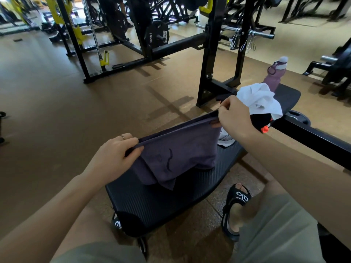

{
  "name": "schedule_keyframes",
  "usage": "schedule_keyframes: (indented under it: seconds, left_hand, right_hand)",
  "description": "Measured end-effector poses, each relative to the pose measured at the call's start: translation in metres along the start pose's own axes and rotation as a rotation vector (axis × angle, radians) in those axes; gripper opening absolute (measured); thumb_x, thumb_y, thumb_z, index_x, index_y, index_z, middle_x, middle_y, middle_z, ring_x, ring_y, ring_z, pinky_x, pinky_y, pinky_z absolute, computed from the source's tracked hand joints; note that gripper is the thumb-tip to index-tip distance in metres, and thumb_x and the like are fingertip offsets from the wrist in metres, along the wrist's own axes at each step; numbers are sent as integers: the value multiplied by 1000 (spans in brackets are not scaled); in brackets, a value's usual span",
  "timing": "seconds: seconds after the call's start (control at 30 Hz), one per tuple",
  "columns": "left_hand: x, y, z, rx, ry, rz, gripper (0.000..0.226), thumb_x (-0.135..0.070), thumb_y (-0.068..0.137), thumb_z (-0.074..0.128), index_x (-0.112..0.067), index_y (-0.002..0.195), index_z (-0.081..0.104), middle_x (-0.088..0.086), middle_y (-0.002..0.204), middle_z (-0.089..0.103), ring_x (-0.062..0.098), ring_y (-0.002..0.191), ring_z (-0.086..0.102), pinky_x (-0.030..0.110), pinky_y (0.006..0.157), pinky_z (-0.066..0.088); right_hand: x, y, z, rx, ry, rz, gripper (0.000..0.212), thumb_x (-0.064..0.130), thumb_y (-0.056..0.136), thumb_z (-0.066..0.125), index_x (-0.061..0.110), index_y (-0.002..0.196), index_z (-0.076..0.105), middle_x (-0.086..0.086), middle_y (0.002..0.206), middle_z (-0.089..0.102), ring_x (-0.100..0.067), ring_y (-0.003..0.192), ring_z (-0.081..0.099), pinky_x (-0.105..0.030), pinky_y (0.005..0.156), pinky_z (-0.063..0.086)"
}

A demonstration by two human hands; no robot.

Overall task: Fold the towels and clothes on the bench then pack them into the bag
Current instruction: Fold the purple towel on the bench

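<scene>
A dark purple towel [180, 149] is stretched between both hands above the black bench [161, 202], doubled over along its top edge, its lower corners hanging onto the pad. My left hand [114, 152] pinches the near top corner. My right hand [235, 114] pinches the far top corner. Farther along the bench lies a crumpled white towel [260, 99] on top of a black bundle with an orange-red tag [263, 121]; I cannot tell whether that bundle is the bag. A scrap of white cloth [226, 140] shows under the right wrist.
A mauve water bottle [275, 73] stands at the bench's far end. A black rack upright [209, 54] and its floor frame [313, 137] run close on the right. My feet in black sandals [235, 207] straddle the bench. Brown floor spreads to the left.
</scene>
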State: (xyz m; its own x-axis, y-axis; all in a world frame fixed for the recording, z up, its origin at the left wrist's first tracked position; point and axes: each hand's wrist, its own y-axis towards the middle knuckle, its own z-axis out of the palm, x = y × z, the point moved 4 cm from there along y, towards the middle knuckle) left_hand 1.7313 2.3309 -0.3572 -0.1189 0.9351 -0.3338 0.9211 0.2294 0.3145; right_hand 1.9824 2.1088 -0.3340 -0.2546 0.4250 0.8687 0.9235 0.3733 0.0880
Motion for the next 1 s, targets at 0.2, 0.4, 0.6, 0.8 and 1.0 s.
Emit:
schedule_keyframes:
  seconds: [0.2, 0.4, 0.6, 0.8, 1.0]
  left_hand:
    - [-6, 12, -10, -133, 25, -82, 27, -28, 93, 59, -17, 69, 51, -8, 74, 49, 12, 67, 48, 26, 62, 39]
    - [-24, 23, -23, -253, -66, -79, 20, -4, 84, 71, -15, 79, 55, -5, 76, 56, 14, 74, 53, 22, 68, 41]
    - [-24, 27, -27, -250, -121, -70, 23, 1, 82, 71, -13, 74, 56, -2, 83, 66, 20, 81, 62, 44, 75, 51]
    - [-27, 25, -33, -261, -225, -161, 17, -6, 88, 74, -16, 83, 61, -7, 85, 67, 10, 83, 66, 31, 76, 58]
    - [-46, 29, -33, -223, -405, -179, 13, -8, 90, 72, -18, 90, 64, -2, 86, 67, 16, 81, 65, 31, 73, 55]
  right_hand:
    - [-8, 5, -1, -44, 66, 104, 21, 3, 85, 33, 13, 86, 51, -5, 87, 52, -44, 95, 63, -60, 77, 58]
    - [-11, 6, -8, -60, 14, 85, 14, 11, 84, 56, 1, 94, 56, -2, 82, 55, -30, 88, 62, -43, 80, 58]
    - [-33, 14, -12, -65, 92, 174, 7, 15, 85, 50, 12, 84, 44, 3, 91, 52, -33, 96, 67, -39, 71, 62]
    - [-44, 22, -19, -49, 46, 231, 9, 14, 84, 54, 13, 85, 46, -10, 98, 56, -36, 77, 73, -43, 69, 62]
    - [-44, 15, -21, 169, -384, 156, 16, -1, 83, 50, 1, 89, 64, -21, 94, 68, -40, 86, 70, -53, 81, 59]
